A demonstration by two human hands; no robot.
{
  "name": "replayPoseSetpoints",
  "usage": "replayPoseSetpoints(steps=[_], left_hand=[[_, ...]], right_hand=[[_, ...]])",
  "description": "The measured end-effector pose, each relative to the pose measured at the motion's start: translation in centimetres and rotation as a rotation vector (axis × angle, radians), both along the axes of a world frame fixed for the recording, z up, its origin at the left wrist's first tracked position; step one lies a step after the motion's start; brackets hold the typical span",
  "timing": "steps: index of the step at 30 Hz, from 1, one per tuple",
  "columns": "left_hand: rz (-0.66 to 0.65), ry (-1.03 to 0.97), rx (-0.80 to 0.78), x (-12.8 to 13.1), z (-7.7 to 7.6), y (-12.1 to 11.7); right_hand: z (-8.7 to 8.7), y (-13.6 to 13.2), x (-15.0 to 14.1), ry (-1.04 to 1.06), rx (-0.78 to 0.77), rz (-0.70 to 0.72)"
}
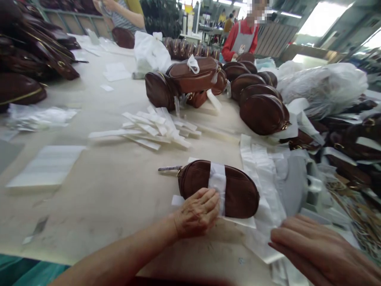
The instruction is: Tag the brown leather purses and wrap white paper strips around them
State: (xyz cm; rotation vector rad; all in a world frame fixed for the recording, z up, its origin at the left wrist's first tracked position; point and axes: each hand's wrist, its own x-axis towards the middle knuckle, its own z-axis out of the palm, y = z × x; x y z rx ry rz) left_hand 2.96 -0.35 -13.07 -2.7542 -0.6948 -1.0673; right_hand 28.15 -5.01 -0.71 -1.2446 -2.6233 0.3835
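Observation:
A dark brown leather pouch [241,190] lies on its side on the table in front of me, a white paper strip [217,174] wrapped round its middle. My left hand [199,212] is closed at the pouch's near edge, its fingers holding the strip down against the leather; its thumb is hidden. From the pouch's left end sticks a wrapped zipper pull [169,169]. My right hand [318,246] is at the lower right, apart from the pouch, fingers pressed together. Whatever it may hold cannot be made out. Just beyond it stands a grey tape dispenser [294,180].
Loose paper strips [157,127] lie beyond the pouch, white sheets [262,174] to its right. Brown pouches [262,113] stand in rows behind. More leather bags [38,43] are piled at left, plastic wrapping [324,85] at right. Two people work across the table.

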Motion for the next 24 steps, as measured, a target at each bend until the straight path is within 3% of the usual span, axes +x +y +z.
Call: replayPoseSetpoints(steps=[3, 7, 14, 16, 21, 24], left_hand=[[0.004, -0.010, 0.004, 0.0, -0.1, 0.0], [0.007, -0.005, -0.025, -0.1, -0.1, 0.0], [-0.012, 0.010, -0.041, -0.2, -0.4, 0.1], [-0.009, -0.003, -0.038, -0.2, -0.5, 0.1], [0.010, -0.001, -0.013, -0.1, -0.5, 0.0], [0.031, 0.002, -0.010, -0.1, -0.6, -0.1]], right_hand=[[1.0, 5.3, -4.8, -0.158, -0.061, 0.189], [-0.9, 10.2, -7.5, -0.321, -0.053, 0.236], [-2.4, 13.0, -9.3, -0.461, -0.058, 0.233], [-2.4, 13.6, -9.6, -0.471, -0.138, 0.164], [-3.1, 16.5, -8.3, -0.363, -0.318, -0.187], [-3.8, 16.7, -6.6, -0.240, -0.182, -0.321]])
